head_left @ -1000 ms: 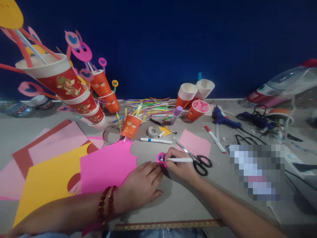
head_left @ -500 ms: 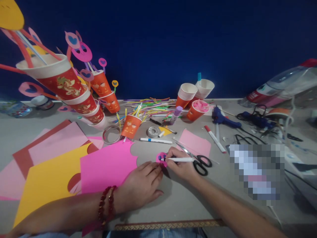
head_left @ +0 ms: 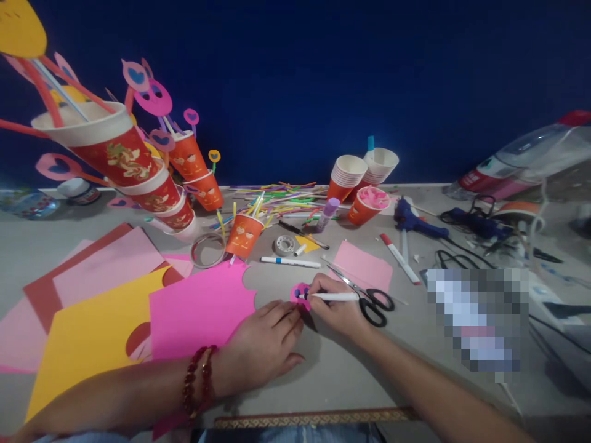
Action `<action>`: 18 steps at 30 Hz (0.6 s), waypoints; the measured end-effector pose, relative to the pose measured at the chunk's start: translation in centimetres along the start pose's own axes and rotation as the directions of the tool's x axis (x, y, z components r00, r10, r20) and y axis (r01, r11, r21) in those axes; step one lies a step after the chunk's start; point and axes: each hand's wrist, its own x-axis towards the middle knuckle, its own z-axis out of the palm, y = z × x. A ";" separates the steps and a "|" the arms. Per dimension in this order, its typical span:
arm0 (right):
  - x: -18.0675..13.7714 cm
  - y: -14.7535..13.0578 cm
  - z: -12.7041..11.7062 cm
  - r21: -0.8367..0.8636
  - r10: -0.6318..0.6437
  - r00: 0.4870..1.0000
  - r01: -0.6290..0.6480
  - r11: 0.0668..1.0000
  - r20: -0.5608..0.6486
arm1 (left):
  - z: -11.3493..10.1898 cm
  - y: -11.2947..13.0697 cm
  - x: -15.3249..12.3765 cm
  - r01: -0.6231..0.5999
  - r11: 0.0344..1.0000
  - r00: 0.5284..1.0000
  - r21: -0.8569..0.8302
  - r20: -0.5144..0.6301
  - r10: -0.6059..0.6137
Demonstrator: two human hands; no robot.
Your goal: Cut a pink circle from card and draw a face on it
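My right hand (head_left: 333,303) is closed around a white marker (head_left: 339,297), its dark tip on a small pink paper cutout (head_left: 301,289). Dark blue spots show on that cutout. My left hand (head_left: 270,338) lies flat with fingers stretched out, its fingertips at the cutout's lower left edge. A large bright pink sheet (head_left: 198,307) with scalloped cuts lies left of the left hand, partly under that wrist. Black-handled scissors (head_left: 376,306) rest just right of the right hand, their blades over a light pink paper piece (head_left: 362,264).
Stacked cups (head_left: 111,147) with paper figures stand at the left, above a yellow sheet (head_left: 87,332). Straws (head_left: 277,200), a glue stick (head_left: 327,215), a capped marker (head_left: 290,263) and a tape roll (head_left: 285,245) lie ahead. Glue guns (head_left: 418,223) with cords and a bottle (head_left: 521,160) occupy the right.
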 end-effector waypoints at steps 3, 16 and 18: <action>0.0 0.0 0.0 -0.005 0.006 1.000 -0.007 1.000 -0.016 | 0.1 0.0 0.1 -0.003 1.000 1.000 0.008 -0.001 0.003; 0.0 -0.2 0.0 0.001 0.010 1.000 -0.010 1.000 -0.012 | -0.2 0.0 0.1 -0.002 1.000 1.000 -0.005 0.019 0.002; 0.0 -0.1 0.0 -0.003 0.010 1.000 -0.011 1.000 -0.020 | -0.3 0.0 0.0 -0.002 1.000 1.000 -0.006 0.012 0.003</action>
